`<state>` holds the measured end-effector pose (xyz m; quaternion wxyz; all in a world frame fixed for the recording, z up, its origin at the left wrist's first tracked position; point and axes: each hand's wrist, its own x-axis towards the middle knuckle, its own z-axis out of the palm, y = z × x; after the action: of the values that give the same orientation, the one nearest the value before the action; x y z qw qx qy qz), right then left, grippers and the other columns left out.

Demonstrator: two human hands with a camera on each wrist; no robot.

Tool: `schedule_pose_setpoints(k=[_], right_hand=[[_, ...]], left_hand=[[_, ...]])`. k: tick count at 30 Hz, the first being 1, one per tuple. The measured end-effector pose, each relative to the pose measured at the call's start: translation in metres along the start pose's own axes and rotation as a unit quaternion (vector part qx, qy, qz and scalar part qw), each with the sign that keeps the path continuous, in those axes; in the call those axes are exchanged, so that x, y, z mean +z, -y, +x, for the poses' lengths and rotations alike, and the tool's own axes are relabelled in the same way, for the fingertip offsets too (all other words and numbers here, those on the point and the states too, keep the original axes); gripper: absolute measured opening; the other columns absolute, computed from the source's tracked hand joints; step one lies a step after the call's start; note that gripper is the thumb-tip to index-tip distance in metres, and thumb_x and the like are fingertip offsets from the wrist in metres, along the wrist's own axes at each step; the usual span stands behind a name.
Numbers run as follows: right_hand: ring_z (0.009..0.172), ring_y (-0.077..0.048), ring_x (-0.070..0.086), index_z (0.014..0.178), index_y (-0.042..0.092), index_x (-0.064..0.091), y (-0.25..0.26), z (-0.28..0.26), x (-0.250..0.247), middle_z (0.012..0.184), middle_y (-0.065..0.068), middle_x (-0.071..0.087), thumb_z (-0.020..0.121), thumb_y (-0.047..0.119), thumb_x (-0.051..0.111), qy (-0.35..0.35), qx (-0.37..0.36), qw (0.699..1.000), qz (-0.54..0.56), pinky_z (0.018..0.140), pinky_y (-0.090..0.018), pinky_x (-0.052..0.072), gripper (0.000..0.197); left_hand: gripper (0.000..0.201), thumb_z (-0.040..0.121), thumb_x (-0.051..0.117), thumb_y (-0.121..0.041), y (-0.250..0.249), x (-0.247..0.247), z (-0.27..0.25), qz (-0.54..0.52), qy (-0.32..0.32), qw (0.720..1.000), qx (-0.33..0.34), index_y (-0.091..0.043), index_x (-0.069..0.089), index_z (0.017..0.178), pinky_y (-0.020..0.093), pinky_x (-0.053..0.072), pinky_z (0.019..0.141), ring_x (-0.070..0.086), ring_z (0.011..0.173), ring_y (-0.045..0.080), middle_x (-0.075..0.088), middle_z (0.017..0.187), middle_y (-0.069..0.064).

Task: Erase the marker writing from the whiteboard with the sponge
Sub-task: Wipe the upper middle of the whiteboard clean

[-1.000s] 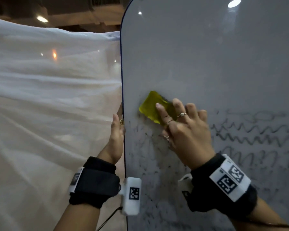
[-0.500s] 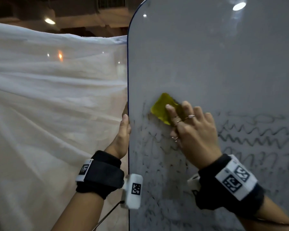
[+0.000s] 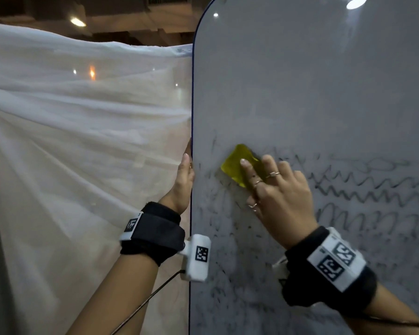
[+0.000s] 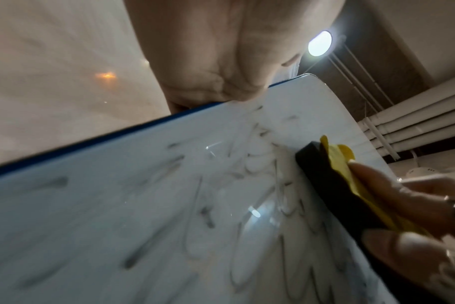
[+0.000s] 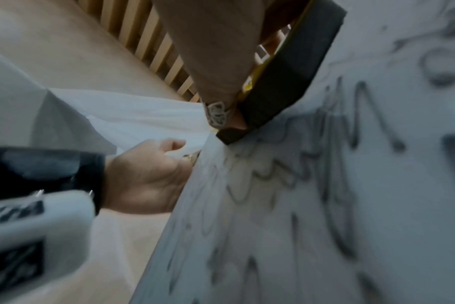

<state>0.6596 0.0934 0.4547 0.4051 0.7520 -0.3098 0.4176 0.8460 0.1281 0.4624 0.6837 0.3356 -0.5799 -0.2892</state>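
Note:
An upright whiteboard (image 3: 300, 81) fills the right of the head view. Black wavy marker writing (image 3: 373, 189) runs across its right half, and smeared strokes (image 3: 228, 238) cover the lower left. A yellow sponge (image 3: 232, 163) with a dark underside (image 4: 333, 181) lies flat on the board near its left edge. My right hand (image 3: 271, 187) holds it there, fingers on the yellow top and thumb at its side (image 5: 216, 51). My left hand (image 3: 183, 180) grips the board's blue left edge, with its fingers hidden behind the board.
White sheeting (image 3: 82, 165) hangs left of and behind the board. Ceiling lamps (image 3: 78, 21) and pipes (image 4: 416, 123) are overhead. The board's upper half shows no marks. A cable (image 3: 143, 303) hangs from my left wrist camera.
My right hand has slid the sponge a little down the board, level with the top line of writing. My left hand keeps its grip on the edge.

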Motion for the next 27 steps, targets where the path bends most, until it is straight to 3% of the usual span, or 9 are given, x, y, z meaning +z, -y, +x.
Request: schedule_pose_setpoints(k=[4, 8, 11, 14, 18, 20, 23, 25, 27], right_hand=[[0.079, -0.028, 0.055, 0.115, 0.023, 0.066, 0.008, 0.019, -0.014, 0.104, -0.005, 0.062, 0.053, 0.039, 0.075, 0.027, 0.015, 0.999, 0.013, 0.059, -0.029, 0.037, 0.064], [0.075, -0.019, 0.057, 0.109, 0.029, 0.069, 0.050, 0.034, -0.008, 0.101, 0.004, 0.064, 0.048, 0.043, 0.074, 0.083, -0.003, 0.996, 0.018, 0.057, -0.024, 0.034, 0.062], [0.077, -0.020, 0.056, 0.111, 0.029, 0.068, 0.048, 0.029, -0.010, 0.102, 0.003, 0.063, 0.046, 0.044, 0.078, 0.101, 0.000, 0.994, 0.037, 0.057, -0.025, 0.036, 0.067], [0.078, -0.029, 0.058, 0.112, 0.024, 0.068, 0.015, 0.007, -0.018, 0.104, -0.006, 0.063, 0.046, 0.039, 0.082, 0.093, 0.016, 0.994, 0.048, 0.057, -0.028, 0.041, 0.069], [0.075, -0.032, 0.057, 0.111, 0.021, 0.070, -0.015, -0.014, -0.030, 0.100, -0.014, 0.060, 0.056, 0.035, 0.071, 0.095, 0.090, 0.990, 0.058, 0.052, -0.031, 0.043, 0.057], [0.073, -0.031, 0.058, 0.108, 0.021, 0.071, -0.005, -0.010, -0.033, 0.098, -0.014, 0.059, 0.057, 0.038, 0.061, 0.122, 0.122, 0.981, 0.088, 0.050, -0.028, 0.043, 0.055], [0.080, -0.031, 0.061, 0.113, 0.018, 0.068, 0.023, 0.002, -0.029, 0.107, -0.015, 0.058, 0.052, 0.037, 0.074, 0.133, 0.162, 0.967, 0.146, 0.050, -0.028, 0.048, 0.064], [0.094, -0.031, 0.059, 0.129, 0.019, 0.056, 0.040, 0.011, -0.033, 0.125, -0.015, 0.050, 0.062, 0.038, 0.073, 0.136, 0.203, 0.955, 0.169, 0.061, -0.030, 0.051, 0.071], [0.113, -0.028, 0.048, 0.145, 0.022, 0.033, 0.053, 0.020, -0.037, 0.144, -0.011, 0.028, 0.079, 0.039, 0.059, 0.162, 0.212, 0.948, 0.175, 0.080, -0.032, 0.047, 0.073]], left_hand=[[0.050, 0.103, 0.000, -0.031, 0.001, 0.001, 0.001, 0.013, 0.011, 1.000, -0.009, -0.034, 0.049, 0.114, 0.020, 0.048, 0.089, 0.061, 0.104, 0.005, 0.063, 0.111, -0.008], [0.055, 0.103, 0.001, -0.035, 0.000, -0.002, 0.004, -0.008, -0.006, 1.000, -0.015, -0.019, 0.052, 0.114, 0.011, 0.049, 0.075, 0.066, 0.085, -0.004, 0.073, 0.087, -0.013], [0.056, 0.102, 0.002, -0.039, 0.000, -0.005, 0.000, -0.032, -0.028, 0.999, -0.015, -0.019, 0.047, 0.128, 0.014, 0.050, 0.079, 0.064, 0.099, 0.001, 0.070, 0.106, -0.008], [0.051, 0.101, 0.002, -0.042, -0.002, -0.009, -0.004, -0.056, -0.023, 0.998, -0.014, -0.030, 0.029, 0.143, 0.022, 0.045, 0.093, 0.052, 0.120, 0.009, 0.049, 0.138, -0.001], [0.052, 0.103, 0.003, -0.035, -0.003, -0.007, -0.006, -0.009, -0.026, 1.000, 0.002, -0.020, 0.023, 0.148, 0.022, 0.040, 0.101, 0.040, 0.134, 0.016, 0.034, 0.151, 0.005], [0.049, 0.103, 0.002, -0.035, -0.002, -0.004, -0.006, -0.018, -0.019, 1.000, 0.006, -0.031, 0.032, 0.141, 0.018, 0.045, 0.093, 0.052, 0.122, 0.006, 0.049, 0.140, -0.003], [0.051, 0.103, 0.004, -0.034, -0.007, 0.002, -0.009, -0.028, -0.029, 0.999, -0.014, -0.032, 0.055, 0.105, 0.018, 0.050, 0.081, 0.065, 0.089, -0.003, 0.066, 0.103, -0.013], [0.051, 0.103, 0.006, -0.035, -0.007, 0.005, -0.011, -0.029, -0.020, 0.999, -0.016, -0.031, 0.056, 0.096, 0.018, 0.049, 0.082, 0.066, 0.082, -0.005, 0.064, 0.102, -0.010], [0.051, 0.103, 0.007, -0.035, -0.010, 0.007, -0.013, -0.030, -0.030, 0.999, -0.019, -0.029, 0.058, 0.095, 0.015, 0.051, 0.076, 0.066, 0.078, -0.005, 0.061, 0.107, -0.004]])
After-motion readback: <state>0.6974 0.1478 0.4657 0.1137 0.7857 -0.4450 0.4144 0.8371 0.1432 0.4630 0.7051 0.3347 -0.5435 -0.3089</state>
